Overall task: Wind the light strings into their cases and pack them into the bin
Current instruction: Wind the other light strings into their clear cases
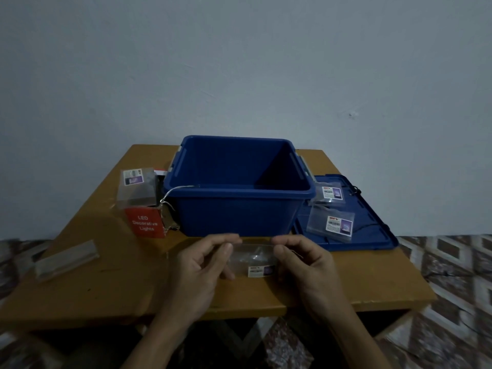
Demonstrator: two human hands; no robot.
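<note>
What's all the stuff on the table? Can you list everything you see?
table: one, orange-brown wood, against the wall
bin: one, blue, open, middle of the table
lid: one, blue, flat on the table right of the bin
lid cases: two, clear with labels, lying on the lid
red box: one, red, left of the bin
top case: one, clear with a label, on the red box
light string: one, silvery, from the bin's left rim down to the red box
clear strip: one, clear, table's left edge
held case: one, clear with a label, in front of the bin
left hand: pinches the held case's left end
right hand: pinches its right end
</note>
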